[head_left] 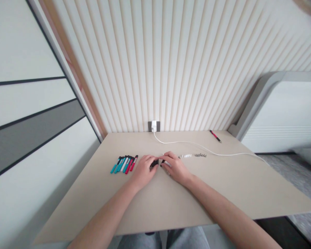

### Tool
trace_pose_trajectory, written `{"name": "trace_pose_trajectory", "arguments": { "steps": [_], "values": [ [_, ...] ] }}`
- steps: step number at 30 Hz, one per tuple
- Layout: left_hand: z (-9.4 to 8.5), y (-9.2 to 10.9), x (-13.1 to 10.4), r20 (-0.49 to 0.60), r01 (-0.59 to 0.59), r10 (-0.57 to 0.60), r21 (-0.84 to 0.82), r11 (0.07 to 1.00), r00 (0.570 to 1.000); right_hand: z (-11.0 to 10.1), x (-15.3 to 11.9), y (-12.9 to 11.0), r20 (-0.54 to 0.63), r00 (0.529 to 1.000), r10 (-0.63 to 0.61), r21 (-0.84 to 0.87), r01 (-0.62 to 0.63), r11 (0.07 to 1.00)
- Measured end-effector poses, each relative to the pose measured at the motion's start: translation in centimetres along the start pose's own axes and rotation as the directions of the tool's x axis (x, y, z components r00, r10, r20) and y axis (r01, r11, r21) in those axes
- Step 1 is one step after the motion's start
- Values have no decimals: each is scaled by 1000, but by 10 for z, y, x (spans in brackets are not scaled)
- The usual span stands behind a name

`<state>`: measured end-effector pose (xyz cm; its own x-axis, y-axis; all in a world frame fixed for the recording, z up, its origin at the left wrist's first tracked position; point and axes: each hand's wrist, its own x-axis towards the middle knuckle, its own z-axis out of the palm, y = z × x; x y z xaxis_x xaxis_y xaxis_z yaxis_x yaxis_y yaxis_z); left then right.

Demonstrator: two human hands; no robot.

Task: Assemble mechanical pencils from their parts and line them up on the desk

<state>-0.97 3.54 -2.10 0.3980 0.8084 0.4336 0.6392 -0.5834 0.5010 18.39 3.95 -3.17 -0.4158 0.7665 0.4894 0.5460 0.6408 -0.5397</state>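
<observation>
Near the middle of the table, my left hand curls its thumb and fingers round small black pieces, whose kind I cannot make out. My right hand is beside it, its bent fingers closed over a small dark piece and something pale, mostly hidden beneath them. The index fingertips of both hands nearly meet. Left of my left hand lies a slanted row of short pens with teal, white and red barrels and black ends. White small pieces and dark grey small pieces lie in rows beyond my right hand.
A white cable runs from a charger at the wall across the table's back to the right edge. Near the back right corner lies a red and black pen. The beige table meets a ribbed wall; a white cabinet stands left.
</observation>
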Motion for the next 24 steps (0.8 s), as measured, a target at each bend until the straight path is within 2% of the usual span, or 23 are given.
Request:
{"name": "trace_pose_trajectory", "arguments": {
  "steps": [5, 9, 14, 19, 22, 24],
  "values": [
    [3, 5, -1, 3, -14, 15, -123, 992, 1000, 0, -1, -4, -149, 989, 13, 181, 15, 983],
    [3, 14, 5, 37, -22, 26, -123, 992, 999, -2, -3, -5, -205, 979, 0, 215, 45, 976],
    [-4, 23, 22, 114, -44, 55, -97, 994, 992, -10, -4, -3, -238, 971, 16, 173, 26, 985],
    [0, 22, 21, 103, 72, -49, -230, 971, 993, -40, -2, 5, -192, 981, -32, -8, 31, 999],
    [0, 19, 14, 100, 112, -85, -315, 943, 991, -63, -2, 18, -286, 958, 37, -109, -71, 991],
    [-2, 19, 10, 77, 88, -67, -320, 943, 995, -74, -2, 28, -336, 936, 106, -160, -168, 973]
  ]
}}
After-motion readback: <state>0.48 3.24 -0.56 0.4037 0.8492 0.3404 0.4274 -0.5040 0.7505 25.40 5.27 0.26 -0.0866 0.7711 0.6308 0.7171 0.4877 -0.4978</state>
